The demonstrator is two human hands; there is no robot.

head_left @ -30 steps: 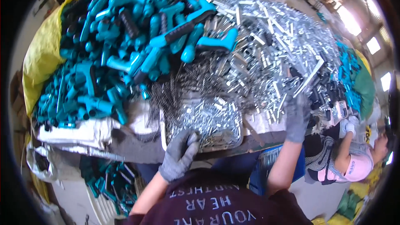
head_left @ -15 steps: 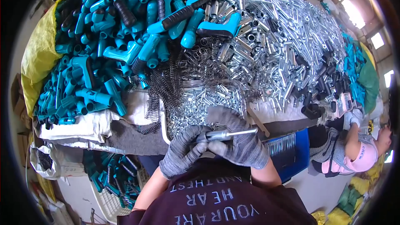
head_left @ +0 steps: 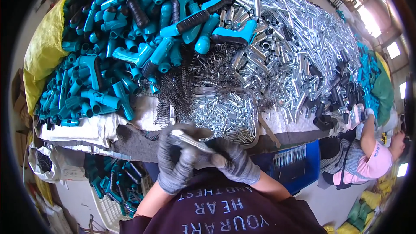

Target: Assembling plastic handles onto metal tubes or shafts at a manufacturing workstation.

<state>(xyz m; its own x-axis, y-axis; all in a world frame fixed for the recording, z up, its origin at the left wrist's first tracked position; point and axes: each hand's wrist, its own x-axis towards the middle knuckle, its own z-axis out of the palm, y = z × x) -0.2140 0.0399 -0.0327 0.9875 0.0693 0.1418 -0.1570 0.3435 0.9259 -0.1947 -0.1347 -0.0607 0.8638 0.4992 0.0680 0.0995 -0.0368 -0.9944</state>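
Note:
Between my gloved hands, in front of my chest, a shiny metal tube assembly (head_left: 190, 141) lies tilted, its right end lower. My left hand (head_left: 174, 169) in a grey knit glove is closed around its left part. At the other end, my right hand (head_left: 241, 164) closes its fingers on the tube's tip; those fingertips are dark and partly hidden. Just beyond the hands stands a white-rimmed tray (head_left: 256, 134) of small metal pins and nuts. Dark coil springs (head_left: 175, 89) are heaped behind and left of it.
Teal pistol-grip housings (head_left: 143, 56) are piled at left and back, beside a yellow sack (head_left: 43, 52). Metal tubes and rods (head_left: 299, 34) cover the right. A wooden strip (head_left: 269, 131) lies right of the tray. Below are a blue bin (head_left: 305, 169) and white basket (head_left: 106, 212). A co-worker (head_left: 366, 164) sits at right.
Both hands have moved left with the metal tube assembly. It has turned, so the thin rod that pointed right no longer shows. The tray's right side has come into view.

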